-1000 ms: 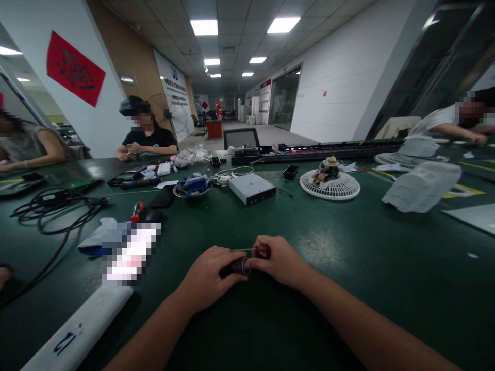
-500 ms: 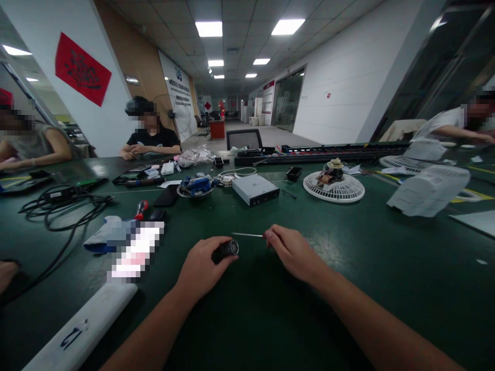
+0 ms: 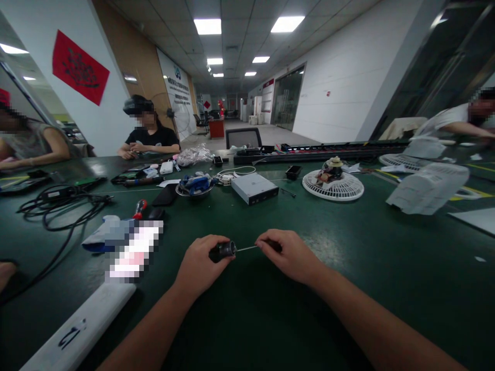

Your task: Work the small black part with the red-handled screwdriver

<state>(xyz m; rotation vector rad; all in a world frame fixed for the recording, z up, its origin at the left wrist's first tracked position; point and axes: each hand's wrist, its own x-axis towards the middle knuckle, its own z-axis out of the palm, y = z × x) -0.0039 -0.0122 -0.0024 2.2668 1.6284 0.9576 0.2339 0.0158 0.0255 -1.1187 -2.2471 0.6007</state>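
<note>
My left hand (image 3: 201, 263) is closed round a short black cylinder (image 3: 227, 249), its round open-looking end turned to the right. My right hand (image 3: 284, 252) grips a screwdriver by its handle, mostly hidden in the fingers. The thin metal screwdriver shaft (image 3: 246, 248) points left, and its tip is at the cylinder's end face; whether it is inside I cannot tell. Both hands are just above the dark green table (image 3: 247, 314). Beyond them lies a silver optical drive (image 3: 254, 187).
To the left are a red-handled screwdriver (image 3: 140, 207), a glove (image 3: 106, 234), black cables (image 3: 73, 203) and a long white case (image 3: 81, 330). A bowl (image 3: 194, 188) and a white fan grille (image 3: 333, 186) stand farther back. Other people sit around the table; a co-worker's hand (image 3: 6, 273) shows at far left.
My right hand has shifted left, bringing the screwdriver tip to the cylinder's end. The cylinder has turned to face more to the right in my left hand.
</note>
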